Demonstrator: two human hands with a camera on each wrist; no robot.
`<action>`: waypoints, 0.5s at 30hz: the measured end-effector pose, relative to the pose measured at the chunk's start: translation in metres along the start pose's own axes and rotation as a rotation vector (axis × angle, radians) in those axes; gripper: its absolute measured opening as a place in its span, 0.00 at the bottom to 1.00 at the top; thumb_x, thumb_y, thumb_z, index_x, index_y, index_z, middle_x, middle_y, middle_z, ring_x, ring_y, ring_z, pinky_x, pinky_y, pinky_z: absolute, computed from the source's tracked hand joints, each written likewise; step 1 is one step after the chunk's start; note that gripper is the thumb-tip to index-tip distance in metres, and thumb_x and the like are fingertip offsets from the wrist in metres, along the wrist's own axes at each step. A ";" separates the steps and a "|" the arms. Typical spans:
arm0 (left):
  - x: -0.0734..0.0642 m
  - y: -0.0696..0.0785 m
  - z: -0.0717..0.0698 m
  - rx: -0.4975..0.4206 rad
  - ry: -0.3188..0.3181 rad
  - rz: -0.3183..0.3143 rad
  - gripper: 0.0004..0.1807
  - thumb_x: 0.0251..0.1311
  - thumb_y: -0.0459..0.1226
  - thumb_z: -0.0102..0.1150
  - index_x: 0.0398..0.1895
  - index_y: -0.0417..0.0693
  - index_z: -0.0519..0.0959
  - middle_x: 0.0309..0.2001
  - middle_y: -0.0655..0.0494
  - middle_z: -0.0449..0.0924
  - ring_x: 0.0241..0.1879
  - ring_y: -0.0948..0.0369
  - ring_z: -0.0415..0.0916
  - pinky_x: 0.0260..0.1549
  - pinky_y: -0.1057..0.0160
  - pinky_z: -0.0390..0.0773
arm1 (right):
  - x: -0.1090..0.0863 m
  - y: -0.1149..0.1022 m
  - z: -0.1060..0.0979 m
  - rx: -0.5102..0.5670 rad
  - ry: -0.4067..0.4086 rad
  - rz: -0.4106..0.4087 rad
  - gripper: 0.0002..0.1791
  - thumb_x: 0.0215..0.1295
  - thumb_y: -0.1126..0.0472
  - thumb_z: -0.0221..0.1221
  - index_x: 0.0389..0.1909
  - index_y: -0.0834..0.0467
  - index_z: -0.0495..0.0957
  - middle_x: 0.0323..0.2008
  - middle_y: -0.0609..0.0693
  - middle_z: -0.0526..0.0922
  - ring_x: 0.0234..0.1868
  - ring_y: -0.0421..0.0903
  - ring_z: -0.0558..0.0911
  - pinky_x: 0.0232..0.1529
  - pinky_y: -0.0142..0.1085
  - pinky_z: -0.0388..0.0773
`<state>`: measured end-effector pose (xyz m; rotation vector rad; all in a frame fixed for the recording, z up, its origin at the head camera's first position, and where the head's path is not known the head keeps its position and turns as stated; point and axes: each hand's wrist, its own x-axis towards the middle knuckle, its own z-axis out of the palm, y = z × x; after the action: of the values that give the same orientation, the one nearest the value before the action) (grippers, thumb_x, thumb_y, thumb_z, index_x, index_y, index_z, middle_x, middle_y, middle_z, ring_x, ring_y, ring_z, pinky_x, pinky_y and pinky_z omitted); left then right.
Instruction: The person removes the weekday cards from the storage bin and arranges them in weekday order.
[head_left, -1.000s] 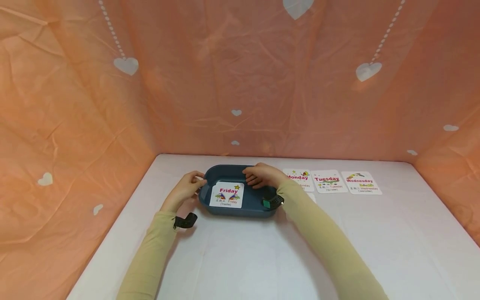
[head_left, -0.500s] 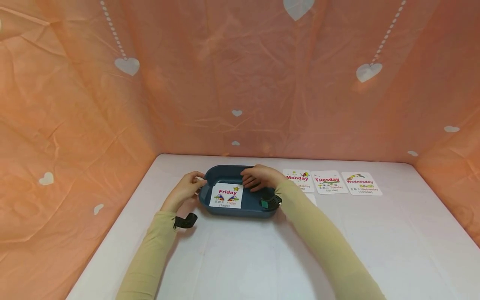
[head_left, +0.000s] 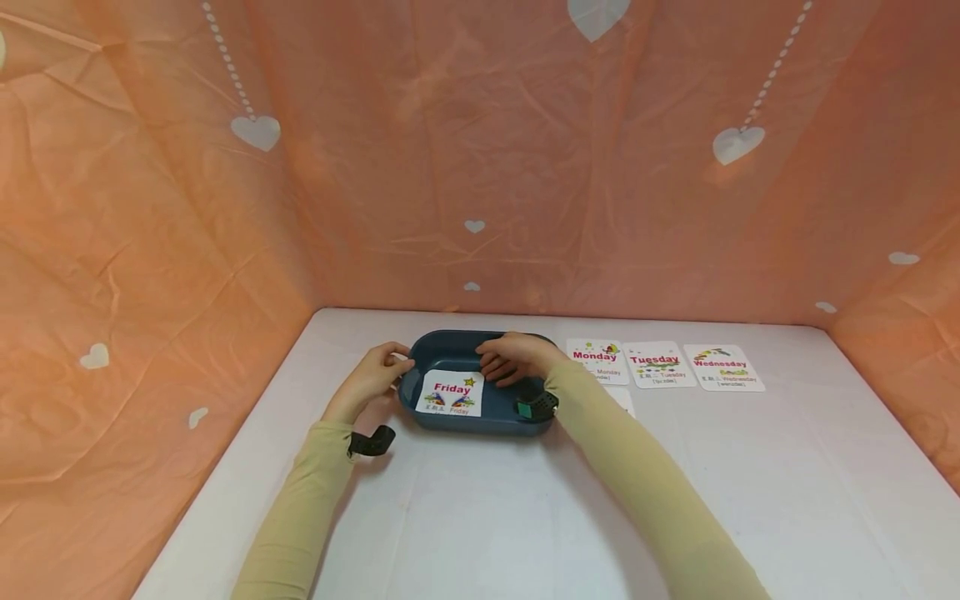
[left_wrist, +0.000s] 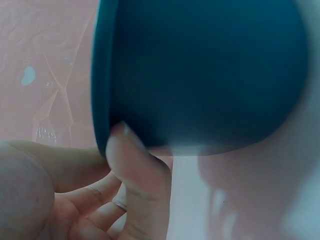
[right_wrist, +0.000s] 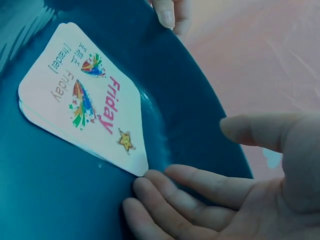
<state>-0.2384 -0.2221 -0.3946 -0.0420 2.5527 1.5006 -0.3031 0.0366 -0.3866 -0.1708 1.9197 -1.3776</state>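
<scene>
A dark blue oval tray stands on the white table. My left hand pinches the rim at its left end; in the left wrist view the thumb lies against the tray's outer wall. Inside the tray lies a white Friday card, and in the right wrist view another card edge peeks out beneath it. My right hand reaches over the far rim into the tray. Its fingertips are right at the card's corner, relaxed, with the thumb held apart.
To the right of the tray, Monday, Tuesday and Wednesday cards lie in a row. Below Monday, another white card is mostly hidden by the right sleeve. Orange cloth walls enclose the table's back and sides.
My right hand has shifted slightly left inside the tray. The Friday card has slid a little toward the tray's near side, its lower edge now behind the near rim. The left hand has stayed put.
</scene>
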 end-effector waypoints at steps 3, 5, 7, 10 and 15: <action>0.000 0.000 0.000 -0.001 -0.001 -0.002 0.16 0.70 0.35 0.50 0.57 0.36 0.68 0.27 0.49 0.71 0.23 0.59 0.70 0.20 0.61 0.72 | 0.001 0.001 0.000 0.006 0.002 0.000 0.24 0.69 0.55 0.54 0.57 0.70 0.72 0.51 0.62 0.78 0.53 0.55 0.78 0.52 0.44 0.74; 0.000 0.000 0.000 -0.001 -0.002 -0.004 0.17 0.70 0.36 0.50 0.57 0.36 0.68 0.27 0.49 0.71 0.23 0.59 0.70 0.20 0.61 0.72 | 0.001 0.002 0.001 0.015 0.004 -0.009 0.21 0.69 0.58 0.54 0.56 0.69 0.73 0.49 0.62 0.78 0.51 0.54 0.78 0.51 0.44 0.75; 0.000 0.000 0.000 0.000 -0.003 -0.002 0.17 0.70 0.36 0.50 0.57 0.36 0.68 0.27 0.49 0.71 0.23 0.59 0.70 0.21 0.61 0.72 | 0.002 0.003 0.000 0.030 0.000 -0.022 0.20 0.70 0.61 0.54 0.55 0.70 0.73 0.46 0.61 0.79 0.49 0.53 0.79 0.51 0.44 0.75; 0.001 0.000 0.000 -0.002 -0.001 0.002 0.17 0.70 0.36 0.50 0.56 0.35 0.68 0.27 0.50 0.71 0.24 0.59 0.70 0.21 0.61 0.73 | 0.003 0.004 -0.001 0.049 -0.009 -0.045 0.18 0.69 0.64 0.54 0.55 0.71 0.73 0.41 0.59 0.79 0.45 0.51 0.79 0.52 0.44 0.75; 0.000 0.000 0.001 -0.011 0.006 0.014 0.16 0.69 0.34 0.51 0.56 0.34 0.68 0.27 0.50 0.72 0.24 0.60 0.70 0.21 0.61 0.73 | 0.004 0.003 -0.001 0.004 -0.026 -0.093 0.17 0.66 0.68 0.56 0.53 0.72 0.75 0.39 0.55 0.81 0.37 0.45 0.79 0.50 0.42 0.76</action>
<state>-0.2379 -0.2213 -0.3948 -0.0301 2.5549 1.5215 -0.3061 0.0366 -0.3912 -0.2776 1.9081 -1.4334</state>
